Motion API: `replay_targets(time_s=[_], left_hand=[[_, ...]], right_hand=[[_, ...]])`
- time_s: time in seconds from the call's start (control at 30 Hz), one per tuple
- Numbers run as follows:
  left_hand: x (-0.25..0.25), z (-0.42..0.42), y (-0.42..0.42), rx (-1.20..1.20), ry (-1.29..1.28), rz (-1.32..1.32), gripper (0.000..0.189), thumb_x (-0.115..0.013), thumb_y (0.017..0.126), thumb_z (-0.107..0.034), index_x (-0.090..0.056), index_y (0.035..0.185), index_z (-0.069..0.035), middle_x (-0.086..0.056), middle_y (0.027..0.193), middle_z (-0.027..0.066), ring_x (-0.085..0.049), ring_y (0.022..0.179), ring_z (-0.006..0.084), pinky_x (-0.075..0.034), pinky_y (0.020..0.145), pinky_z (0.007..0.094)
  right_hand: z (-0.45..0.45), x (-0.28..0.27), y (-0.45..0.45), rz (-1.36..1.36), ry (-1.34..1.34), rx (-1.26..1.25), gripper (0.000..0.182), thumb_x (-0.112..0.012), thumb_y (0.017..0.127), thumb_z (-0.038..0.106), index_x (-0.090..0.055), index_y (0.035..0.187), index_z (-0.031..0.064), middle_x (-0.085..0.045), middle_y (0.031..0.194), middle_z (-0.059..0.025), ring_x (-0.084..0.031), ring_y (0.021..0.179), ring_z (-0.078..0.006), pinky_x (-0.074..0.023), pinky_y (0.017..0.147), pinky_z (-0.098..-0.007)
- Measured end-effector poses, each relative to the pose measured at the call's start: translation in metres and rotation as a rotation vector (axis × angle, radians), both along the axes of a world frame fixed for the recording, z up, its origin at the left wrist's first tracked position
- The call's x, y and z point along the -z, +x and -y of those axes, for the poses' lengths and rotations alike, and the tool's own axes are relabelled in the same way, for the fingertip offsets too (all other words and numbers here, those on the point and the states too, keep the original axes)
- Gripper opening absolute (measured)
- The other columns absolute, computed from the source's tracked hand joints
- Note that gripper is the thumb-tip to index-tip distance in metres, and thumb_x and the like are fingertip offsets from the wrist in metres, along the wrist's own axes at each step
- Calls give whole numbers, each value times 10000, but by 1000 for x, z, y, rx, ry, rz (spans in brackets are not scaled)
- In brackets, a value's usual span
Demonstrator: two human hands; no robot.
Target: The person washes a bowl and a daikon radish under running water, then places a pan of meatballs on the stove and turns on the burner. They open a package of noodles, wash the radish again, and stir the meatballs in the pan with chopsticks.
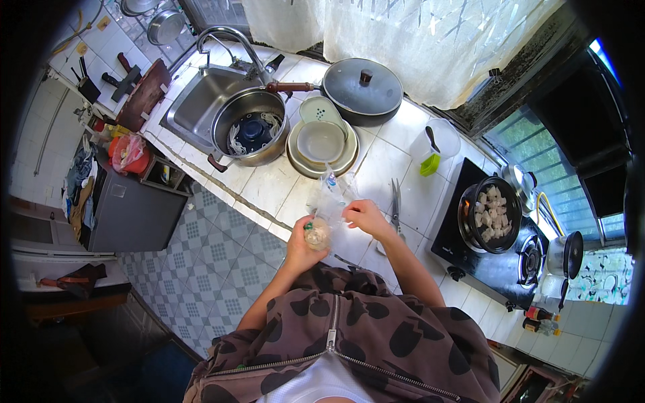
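My left hand (302, 252) is closed around a pale, rounded food bundle (318, 236) at the counter's front edge. The bundle sits in the bottom of a clear plastic bag (326, 201) with blue and green print; what food it is, I cannot tell. My right hand (367, 217) has its fingers bent at the bag's right side and seems to pinch the film. Just right of that hand lies a pair of scissors (395, 204), blades pointing away from me, handles partly behind my forearm.
Stacked bowls (322, 143) stand beyond the bag, beside a steel pot (250, 126) near the sink (196, 101). A lidded frying pan (362, 90) is behind them. Rightward, a pan of pale cubes (491, 214) sits over a flame on the gas stove (453, 237). A plastic jug (436, 141) stands nearby.
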State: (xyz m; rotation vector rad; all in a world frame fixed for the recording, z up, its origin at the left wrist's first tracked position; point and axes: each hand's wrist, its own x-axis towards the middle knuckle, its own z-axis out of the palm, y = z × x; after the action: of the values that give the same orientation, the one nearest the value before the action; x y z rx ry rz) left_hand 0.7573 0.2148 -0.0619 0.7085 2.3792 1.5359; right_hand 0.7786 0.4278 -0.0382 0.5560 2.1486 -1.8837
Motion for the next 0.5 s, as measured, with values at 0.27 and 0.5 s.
replay_targets(time_s=[0.27,0.5], left_hand=[[-3,4,-6,-90,34,108,833,-809,568,-118,-331,1247,-67,-558,1080,158,-577,990,287,-473,826,369],[-8,-3,-11,3,-55,69,833,-811,568,-149,-333,1246,-73,-563,1075,170,-577,1000,325,-478,816,379]], right_hand=[[19,-36,11,-520,714,108,96,-570,687,51,-615,770,62,-600,859,-95,-589,803,-308,-470,682,-384],[28,-45,-25,-434,754,-539,210,-565,698,-10,-612,893,50,-591,856,-138,-588,832,-314,-470,742,-373]])
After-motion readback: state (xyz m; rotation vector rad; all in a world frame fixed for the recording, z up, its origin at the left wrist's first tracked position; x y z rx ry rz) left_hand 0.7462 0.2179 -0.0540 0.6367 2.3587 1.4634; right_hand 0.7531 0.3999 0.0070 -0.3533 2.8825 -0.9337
